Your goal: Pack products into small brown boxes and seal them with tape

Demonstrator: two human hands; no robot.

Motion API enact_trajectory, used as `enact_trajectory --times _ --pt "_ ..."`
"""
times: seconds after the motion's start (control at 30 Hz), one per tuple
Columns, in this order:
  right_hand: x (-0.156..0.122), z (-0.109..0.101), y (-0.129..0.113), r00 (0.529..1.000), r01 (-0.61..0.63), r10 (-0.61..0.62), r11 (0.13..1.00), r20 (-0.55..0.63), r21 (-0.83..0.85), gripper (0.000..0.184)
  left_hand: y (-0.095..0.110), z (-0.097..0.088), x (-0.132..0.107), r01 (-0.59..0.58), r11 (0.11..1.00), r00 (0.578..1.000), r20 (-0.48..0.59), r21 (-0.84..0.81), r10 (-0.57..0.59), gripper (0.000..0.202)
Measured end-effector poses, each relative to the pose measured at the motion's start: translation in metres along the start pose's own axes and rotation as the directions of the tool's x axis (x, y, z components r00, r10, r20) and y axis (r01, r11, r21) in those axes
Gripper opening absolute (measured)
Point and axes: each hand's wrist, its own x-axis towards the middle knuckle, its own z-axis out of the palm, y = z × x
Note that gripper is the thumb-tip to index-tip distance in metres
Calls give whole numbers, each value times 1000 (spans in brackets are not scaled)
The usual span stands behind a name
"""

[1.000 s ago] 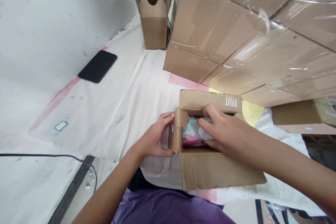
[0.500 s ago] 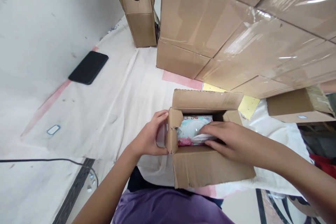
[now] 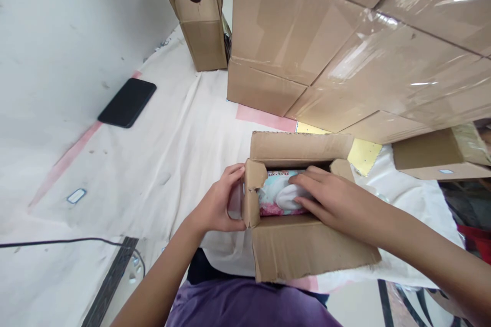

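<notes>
An open cardboard box (image 3: pixel 314 248) lies in front of me with its flaps folded out. Inside is a soft blue and pink printed wipes pack (image 3: pixel 270 189) with a white oval lid on top. My left hand (image 3: pixel 220 202) grips the box's left end, thumb low and fingers high. Reaching into the box from the right, my right hand (image 3: pixel 326 196) has its bent fingers closed on the wipes pack at the right of the lid. The pack's right end is hidden under this hand.
A tall wall of taped cardboard boxes (image 3: pixel 330 51) stands behind. Another open box (image 3: pixel 203 36) is upright at the back left, and a further box (image 3: pixel 429 156) lies at right. A black phone (image 3: pixel 128 103) rests on the white cloth (image 3: pixel 172 148); a cable (image 3: pixel 76 240) runs at lower left.
My right hand has shifted slightly left and up over the wipes pack, and more of its white lid shows. The left hand keeps its hold on the box.
</notes>
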Motion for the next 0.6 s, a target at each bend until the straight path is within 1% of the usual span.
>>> enact_trajectory --times 0.07,0.13,0.2,0.27,0.33,0.43,0.6 --pt "3 3 -1 998 4 -8 998 -57 -62 17 0 0 0 1 1000 1000 1 -4 -1 116" --pt "5 4 -4 996 -6 -5 990 -84 -138 17 1 -1 1 6 1000 1000 4 -1 -6 115" --pt "7 4 -7 995 -62 41 966 -86 -252 15 2 -1 1 7 1000 1000 5 5 -7 114" --pt "10 3 -10 992 -125 112 925 -57 -359 12 3 -2 2 12 1000 1000 8 12 -12 114" --pt "16 3 -10 988 -124 152 906 37 -405 10 4 -2 2 22 1000 1000 4 16 -22 114" --pt "27 4 -5 968 -68 149 931 202 -359 11 4 -1 3 29 1000 1000 -3 6 -29 115" --pt "43 0 5 954 -52 112 975 278 -214 16 3 -2 2 44 999 999 26 26 -45 116"
